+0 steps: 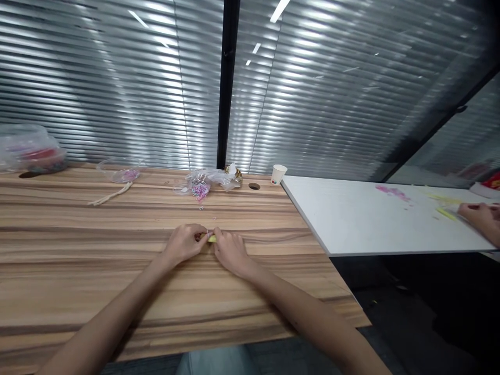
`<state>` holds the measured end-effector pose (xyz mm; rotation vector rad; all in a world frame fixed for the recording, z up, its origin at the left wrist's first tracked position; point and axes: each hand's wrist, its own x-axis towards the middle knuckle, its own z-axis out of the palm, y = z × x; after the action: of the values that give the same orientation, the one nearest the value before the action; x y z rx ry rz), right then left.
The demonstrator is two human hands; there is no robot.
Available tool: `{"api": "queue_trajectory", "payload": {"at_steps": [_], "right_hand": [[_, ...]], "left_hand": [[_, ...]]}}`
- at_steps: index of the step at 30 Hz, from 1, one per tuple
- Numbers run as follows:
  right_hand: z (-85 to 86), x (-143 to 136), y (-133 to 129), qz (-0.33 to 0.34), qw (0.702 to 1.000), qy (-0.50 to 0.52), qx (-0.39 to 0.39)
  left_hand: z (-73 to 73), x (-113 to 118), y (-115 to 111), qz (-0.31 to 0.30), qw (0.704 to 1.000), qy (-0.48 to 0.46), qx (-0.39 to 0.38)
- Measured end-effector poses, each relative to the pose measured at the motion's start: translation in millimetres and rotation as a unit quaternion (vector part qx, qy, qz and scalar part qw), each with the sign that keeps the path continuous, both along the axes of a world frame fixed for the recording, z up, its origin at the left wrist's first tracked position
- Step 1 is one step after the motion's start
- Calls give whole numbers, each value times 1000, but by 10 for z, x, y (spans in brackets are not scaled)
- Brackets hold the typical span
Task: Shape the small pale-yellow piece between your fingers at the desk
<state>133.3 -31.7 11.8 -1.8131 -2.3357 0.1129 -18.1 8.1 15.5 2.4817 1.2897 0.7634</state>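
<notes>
My left hand and my right hand meet near the middle of the wood-patterned table. Between their fingertips is a small yellow piece, with a thin pale band at its upper side. Both hands pinch around it, and the fingers hide most of its shape. Beyond the hands, a tiny pale ring lies on the wood, and a clear plastic bag sits near pink and purple small rings.
A paper cup stands by the white table. Another person's hand is at the far right, near yellow and pink bits. Whitish cord and plastic bags lie at the left.
</notes>
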Motion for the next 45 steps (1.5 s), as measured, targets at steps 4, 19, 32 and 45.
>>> {"api": "queue_trajectory", "payload": {"at_steps": [4, 19, 32, 45], "right_hand": [[-15, 14, 11, 12, 1000, -4, 4], [-30, 50, 18, 46, 999, -5, -1], [-79, 56, 59, 49, 999, -2, -22], [-80, 64, 63, 50, 998, 13, -21]], "left_hand": [[44, 38, -53, -19, 999, -20, 40], [11, 69, -78, -38, 995, -41, 79], [0, 79, -86, -47, 994, 1, 98], [-48, 58, -50, -65, 995, 38, 60]]}}
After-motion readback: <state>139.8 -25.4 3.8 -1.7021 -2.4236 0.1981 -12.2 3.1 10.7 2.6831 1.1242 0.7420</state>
